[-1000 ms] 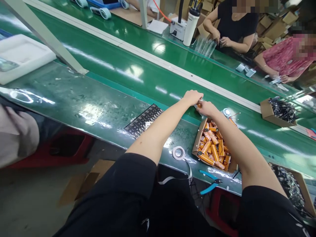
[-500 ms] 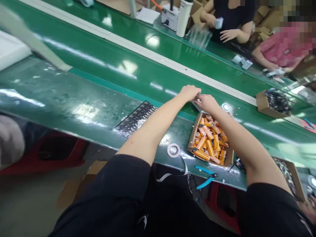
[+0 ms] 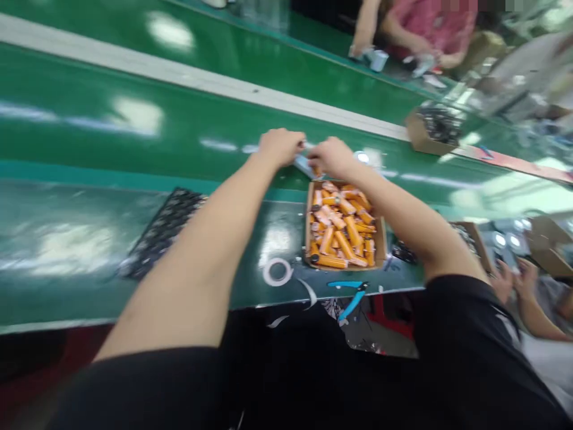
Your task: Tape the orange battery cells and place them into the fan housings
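Observation:
Over the near edge of the green belt, my left hand point(image 3: 281, 147) is closed, with its fingertips at a pale blue casing point(image 3: 304, 165). Close on its right, my right hand point(image 3: 332, 159) has bent fingers pressed together around a small orange piece, apparently an orange battery cell point(image 3: 317, 172). My fingers and motion blur hide part of both things. Just below the right hand stands an open cardboard box point(image 3: 308, 230) filled with orange battery cells point(image 3: 344, 224), some with black ends.
Blue-handled cutters point(image 3: 353, 298) and a roll of white tape point(image 3: 277, 272) lie at the near bench edge. A black sheet of parts point(image 3: 163, 230) is partly behind my left forearm. Across the belt sits a box of dark parts point(image 3: 432, 128). Co-workers' hands show opposite and at right.
The view has swung right, so the bench things appear further left. My hands, close together before, are now a little apart, and the pale blue casing and an orange piece show between them.

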{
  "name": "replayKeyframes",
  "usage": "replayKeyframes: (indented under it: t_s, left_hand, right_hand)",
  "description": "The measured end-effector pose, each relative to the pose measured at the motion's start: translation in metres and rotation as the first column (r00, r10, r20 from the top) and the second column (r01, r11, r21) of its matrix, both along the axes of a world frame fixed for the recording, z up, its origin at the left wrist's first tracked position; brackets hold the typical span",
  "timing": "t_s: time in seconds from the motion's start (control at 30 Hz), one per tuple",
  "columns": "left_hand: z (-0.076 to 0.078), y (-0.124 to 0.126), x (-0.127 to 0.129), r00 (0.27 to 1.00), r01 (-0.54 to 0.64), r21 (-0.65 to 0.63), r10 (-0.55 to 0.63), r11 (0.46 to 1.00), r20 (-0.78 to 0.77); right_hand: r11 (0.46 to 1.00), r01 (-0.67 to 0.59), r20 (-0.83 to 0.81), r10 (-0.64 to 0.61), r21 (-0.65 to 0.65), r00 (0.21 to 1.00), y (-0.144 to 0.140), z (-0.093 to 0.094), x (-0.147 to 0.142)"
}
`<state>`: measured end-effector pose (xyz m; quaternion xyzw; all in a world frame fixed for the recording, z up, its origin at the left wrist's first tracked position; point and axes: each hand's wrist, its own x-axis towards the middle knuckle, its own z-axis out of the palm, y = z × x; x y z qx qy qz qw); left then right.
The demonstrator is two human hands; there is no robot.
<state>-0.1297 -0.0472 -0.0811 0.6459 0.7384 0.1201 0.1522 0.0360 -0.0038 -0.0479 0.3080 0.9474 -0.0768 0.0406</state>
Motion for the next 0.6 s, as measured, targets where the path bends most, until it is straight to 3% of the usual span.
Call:
replayKeyframes:
  t_s: [0.1, 0.2, 0.33, 0.6]
  left_hand:
    - [-0.005, 0.019, 0.008, 0.998, 0.040, 0.026, -0.039, 0.999, -0.047]
    - [-0.011, 0.022, 0.007, 0.996, 0.070, 0.060, -0.067, 0.996, -0.056]
    - [-0.015, 0.019, 0.010, 0.996, 0.090, 0.097, -0.087, 0.991, -0.030]
    - [-0.016, 0.020, 0.022, 0.996, 0.087, 0.113, -0.089, 0.990, 0.014]
  right_hand:
    - [0.998, 0.057, -0.110, -0.061, -0.040, 0.992, 0.023, -0.013, 0.025]
    - [0.990, 0.124, -0.142, -0.133, -0.073, 0.981, 0.031, -0.027, 0.025]
    - [0.993, 0.113, 0.009, -0.113, 0.028, 0.994, 0.031, -0.028, 0.017]
    - [0.999, -0.007, 0.278, -0.005, 0.043, 0.961, 0.028, -0.027, 0.007]
